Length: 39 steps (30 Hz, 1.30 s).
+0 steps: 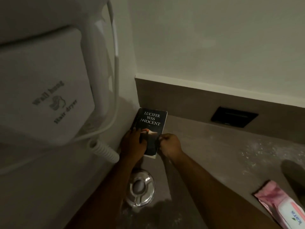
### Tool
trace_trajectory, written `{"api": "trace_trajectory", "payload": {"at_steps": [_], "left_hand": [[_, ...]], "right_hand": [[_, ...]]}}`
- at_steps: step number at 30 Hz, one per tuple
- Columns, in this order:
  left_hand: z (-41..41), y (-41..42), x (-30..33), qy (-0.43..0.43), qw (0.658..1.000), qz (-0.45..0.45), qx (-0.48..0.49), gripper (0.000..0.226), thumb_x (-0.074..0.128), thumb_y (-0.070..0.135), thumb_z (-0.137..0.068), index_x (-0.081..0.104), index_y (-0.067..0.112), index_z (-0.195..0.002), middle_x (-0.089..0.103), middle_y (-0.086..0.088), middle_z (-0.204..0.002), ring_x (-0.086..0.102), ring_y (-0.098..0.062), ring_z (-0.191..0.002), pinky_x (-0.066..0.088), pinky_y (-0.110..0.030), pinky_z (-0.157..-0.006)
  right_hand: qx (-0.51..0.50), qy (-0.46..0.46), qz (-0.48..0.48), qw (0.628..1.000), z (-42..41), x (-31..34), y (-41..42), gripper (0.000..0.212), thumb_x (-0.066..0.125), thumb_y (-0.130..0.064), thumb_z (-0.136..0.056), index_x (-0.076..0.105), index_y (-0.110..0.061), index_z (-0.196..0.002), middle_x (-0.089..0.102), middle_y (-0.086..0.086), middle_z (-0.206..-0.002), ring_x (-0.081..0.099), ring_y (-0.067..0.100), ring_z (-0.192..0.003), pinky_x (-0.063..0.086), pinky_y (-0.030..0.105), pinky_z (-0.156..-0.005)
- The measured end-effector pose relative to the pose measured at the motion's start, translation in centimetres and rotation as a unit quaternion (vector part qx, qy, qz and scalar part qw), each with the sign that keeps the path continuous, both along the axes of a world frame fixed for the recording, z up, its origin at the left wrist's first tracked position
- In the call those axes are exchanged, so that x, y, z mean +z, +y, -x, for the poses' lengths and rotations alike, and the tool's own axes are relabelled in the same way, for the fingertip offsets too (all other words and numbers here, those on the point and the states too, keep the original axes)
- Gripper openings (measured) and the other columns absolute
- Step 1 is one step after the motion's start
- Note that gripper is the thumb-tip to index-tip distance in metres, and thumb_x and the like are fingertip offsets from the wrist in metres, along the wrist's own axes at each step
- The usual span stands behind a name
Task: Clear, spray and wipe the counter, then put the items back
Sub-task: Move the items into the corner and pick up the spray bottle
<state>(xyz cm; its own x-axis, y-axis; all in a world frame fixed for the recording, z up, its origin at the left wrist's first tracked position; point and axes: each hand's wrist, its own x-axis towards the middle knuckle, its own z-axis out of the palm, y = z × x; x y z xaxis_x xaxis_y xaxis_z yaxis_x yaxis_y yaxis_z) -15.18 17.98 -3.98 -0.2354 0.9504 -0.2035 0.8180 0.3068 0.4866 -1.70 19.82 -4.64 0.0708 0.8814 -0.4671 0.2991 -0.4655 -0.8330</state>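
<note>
black paperback book (151, 128) in the back-left corner of the counter (206, 154), spine side tight to the side wall under the wall hung hair dryer (44, 90). taking the book as landmark for everything else.

book's long axis runs away from the person, toward the back wall, tilted slightly right at the far end. near short edge points at the person. whether it lies flat or is propped a little off the counter, cannot tell.

left hand (133, 144) on the book's near-left part, fingers spread over the cover, thumb side against the left edge; looks like holding or pressing, not wide open. right hand (170, 144) at the book's near-right edge, fingers curled, pinching that edge. both hands touch the book, one on each long side, so neither is clearly nearer.

glass ashtray (140, 187) just nearer the person than the book, between the forearms. pink wipes pack (280, 204) well to the right of the book and nearer the person. black wall plate (234, 116) to the book's right, on the back upstand. coiled dryer cord (104, 151) just left of the book.

judgement: whichever way the book goes next, a straight pull along its axis would meet the ashtray; it must rise first.
</note>
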Motion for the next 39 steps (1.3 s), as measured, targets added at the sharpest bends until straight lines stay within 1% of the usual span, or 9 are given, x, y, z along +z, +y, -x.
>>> {"api": "trace_trajectory", "payload": {"at_steps": [5,10,13,16,20,24,30,34,39], "left_hand": [[-0.3,-3.4,1.9,-0.051,0.993,-0.093,0.054,0.032,0.055,0.015,-0.090,0.065,0.013,-0.120,0.066,-0.013,-0.122,0.059,-0.032,-0.115,0.043,-0.041,-0.104],[-0.6,-11.5,1.5,-0.025,0.991,0.018,0.133,0.026,0.056,0.031,-0.087,0.070,0.012,-0.097,0.069,-0.013,-0.102,0.064,-0.034,-0.096,0.050,-0.034,-0.084],[-1.3,-14.8,1.0,-0.041,0.984,0.067,0.161,0.043,0.062,0.047,-0.081,0.067,0.015,-0.108,0.068,-0.010,-0.110,0.063,-0.032,-0.104,0.051,-0.040,-0.091],[-2.8,-15.6,2.9,-0.109,0.969,0.088,0.204,0.040,0.065,0.025,-0.088,0.061,0.005,-0.122,0.063,-0.016,-0.125,0.058,-0.033,-0.117,0.044,-0.032,-0.094],[-4.8,-14.3,5.7,-0.179,0.961,0.057,0.200,0.036,0.058,0.019,-0.093,0.058,0.011,-0.127,0.061,-0.010,-0.130,0.059,-0.029,-0.116,0.047,-0.036,-0.094],[-8.2,-9.6,6.0,-0.295,0.935,0.018,0.196,0.013,0.060,0.033,-0.081,0.070,0.033,-0.089,0.072,-0.010,-0.101,0.068,-0.029,-0.092,0.057,-0.050,-0.085],[-12.4,0.7,4.2,-0.355,0.907,0.047,0.219,0.015,0.057,0.015,-0.086,0.067,0.013,-0.097,0.068,-0.013,-0.102,0.066,-0.027,-0.091,0.058,-0.046,-0.086],[-12.2,4.2,2.9,-0.355,0.905,0.051,0.230,0.017,0.058,0.010,-0.087,0.066,0.003,-0.100,0.066,-0.012,-0.095,0.066,-0.030,-0.093,0.057,-0.046,-0.087],[-11.2,4.8,3.5,-0.315,0.933,0.032,0.171,0.018,0.054,0.011,-0.090,0.065,-0.001,-0.084,0.062,-0.019,-0.086,0.054,-0.024,-0.073,0.043,-0.032,-0.065]], "right_hand": [[0.041,-0.039,-0.002,0.998,-1.9,1.1,-3.1,0.027,0.061,-0.023,-0.082,0.066,-0.012,-0.058,0.060,0.001,-0.053,0.059,0.022,-0.058,0.050,0.032,-0.062],[0.153,-0.106,0.025,0.982,-2.4,1.1,-8.1,0.026,0.066,-0.035,-0.081,0.062,-0.016,-0.064,0.066,0.006,-0.067,0.066,0.027,-0.070,0.054,0.033,-0.074],[0.235,-0.147,0.012,0.961,-2.1,0.7,-10.3,0.016,0.066,-0.035,-0.083,0.063,-0.021,-0.077,0.067,0.005,-0.080,0.067,0.026,-0.082,0.051,0.028,-0.074],[0.255,-0.127,0.016,0.958,-1.9,1.1,-11.6,0.026,0.065,-0.028,-0.085,0.070,-0.017,-0.107,0.073,0.010,-0.105,0.069,0.028,-0.100,0.054,0.032,-0.087],[0.163,-0.096,-0.012,0.982,-4.0,2.5,-10.9,0.020,0.067,-0.024,-0.084,0.074,-0.014,-0.100,0.075,0.010,-0.098,0.070,0.026,-0.097,0.053,0.030,-0.085],[-0.012,-0.067,-0.023,0.997,-7.9,2.9,-7.1,0.013,0.073,-0.024,-0.077,0.070,-0.011,-0.075,0.073,0.010,-0.073,0.071,0.030,-0.074,0.058,0.042,-0.074],[-0.095,-0.072,-0.017,0.993,-11.2,0.8,1.9,0.011,0.068,-0.025,-0.064,0.062,-0.015,-0.062,0.073,0.019,-0.080,0.072,0.038,-0.079,0.059,0.054,-0.076],[-0.087,-0.055,0.003,0.995,-10.7,-0.2,4.3,0.013,0.066,-0.017,-0.074,0.058,-0.020,-0.064,0.073,0.019,-0.092,0.071,0.037,-0.087,0.059,0.052,-0.080],[-0.083,-0.089,-0.019,0.992,-9.6,-4.0,6.2,0.007,0.067,-0.008,-0.065,0.067,-0.008,-0.071,0.073,0.017,-0.078,0.071,0.036,-0.077,0.060,0.052,-0.071]]}}
